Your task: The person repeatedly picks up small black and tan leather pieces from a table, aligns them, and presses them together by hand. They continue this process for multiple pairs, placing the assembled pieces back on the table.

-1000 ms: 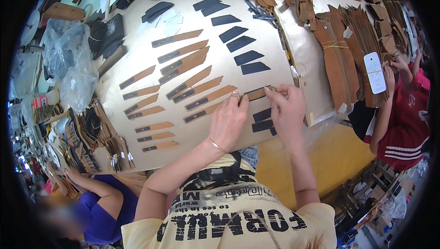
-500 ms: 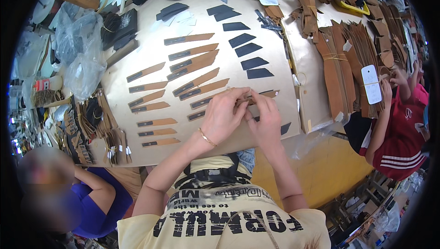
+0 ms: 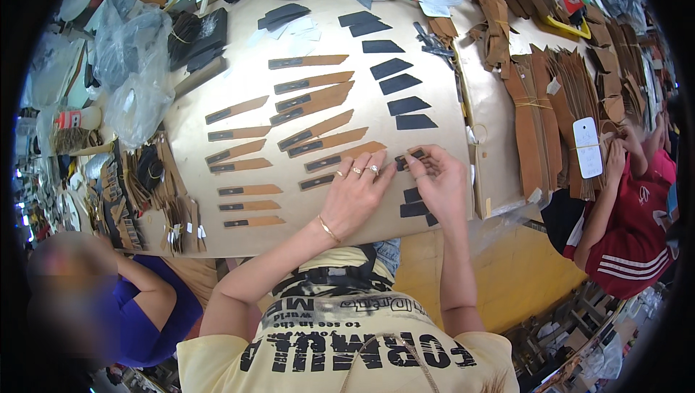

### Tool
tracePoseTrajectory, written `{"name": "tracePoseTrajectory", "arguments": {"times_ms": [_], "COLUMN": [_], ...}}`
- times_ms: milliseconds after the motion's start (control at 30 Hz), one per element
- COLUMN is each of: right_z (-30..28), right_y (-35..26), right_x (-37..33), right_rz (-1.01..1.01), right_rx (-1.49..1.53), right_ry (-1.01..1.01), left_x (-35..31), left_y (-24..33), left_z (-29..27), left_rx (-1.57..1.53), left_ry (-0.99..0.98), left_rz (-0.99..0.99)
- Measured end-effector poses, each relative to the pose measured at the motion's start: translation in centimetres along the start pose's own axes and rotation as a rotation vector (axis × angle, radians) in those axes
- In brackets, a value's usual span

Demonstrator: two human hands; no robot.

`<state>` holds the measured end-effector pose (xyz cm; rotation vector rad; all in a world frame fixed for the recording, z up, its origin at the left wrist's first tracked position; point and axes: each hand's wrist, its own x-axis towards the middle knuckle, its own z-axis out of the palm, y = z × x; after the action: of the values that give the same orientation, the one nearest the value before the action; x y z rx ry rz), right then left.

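My left hand (image 3: 357,189), with rings and a bracelet, lies palm down, fingers stretched out over the lower end of a brown leather strip (image 3: 340,158). Close beside its index finger, my right hand (image 3: 441,179) pinches a small dark strip (image 3: 410,160) with a light mark on it. Further up are several similar brown leather strips (image 3: 311,61), each bearing a dark piece at its left end. Slanted black pieces (image 3: 391,68) run in a column above my right hand. More black pieces (image 3: 414,209) lie below it, near the table's front edge.
Bundled brown leather strips (image 3: 532,121) with a white tag (image 3: 587,148) lie at right, where a person in red (image 3: 633,230) works. Plastic bags (image 3: 134,67) and dark bundles stand at left. Another person in blue (image 3: 163,313) sits lower left. A yellow surface (image 3: 427,266) shows below the table.
Both hands were pinched together around a brown strip. They have since parted: my left hand has flattened onto the table, and my right hand now holds a small dark strip.
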<state>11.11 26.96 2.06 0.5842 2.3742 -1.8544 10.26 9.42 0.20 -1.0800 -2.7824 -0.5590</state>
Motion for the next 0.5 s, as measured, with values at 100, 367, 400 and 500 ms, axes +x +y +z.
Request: {"name": "tracePoseTrajectory", "arguments": {"times_ms": [100,367,400,500], "right_z": [-0.1,-0.3,-0.3,-0.4], "right_y": [0.3,-0.2,-0.3,-0.5], "right_x": [0.0,0.3,0.4,0.5], "right_rz": [0.016,0.037,0.039,0.057], "right_rx": [0.020,-0.014,-0.002,-0.058], "right_ry": [0.001,-0.030,-0.041,-0.053], "left_x": [0.3,4.6,6.1,9.4], "left_y": [0.2,-4.8,-7.3,-14.6], "left_z": [-0.2,-2.1,-2.5,-3.9], "left_rx": [0.058,-0.052,-0.073,0.121], "left_ry": [-0.011,0.100,0.058,0.420], "left_rz": [0.038,-0.168,-0.308,-0.256]}}
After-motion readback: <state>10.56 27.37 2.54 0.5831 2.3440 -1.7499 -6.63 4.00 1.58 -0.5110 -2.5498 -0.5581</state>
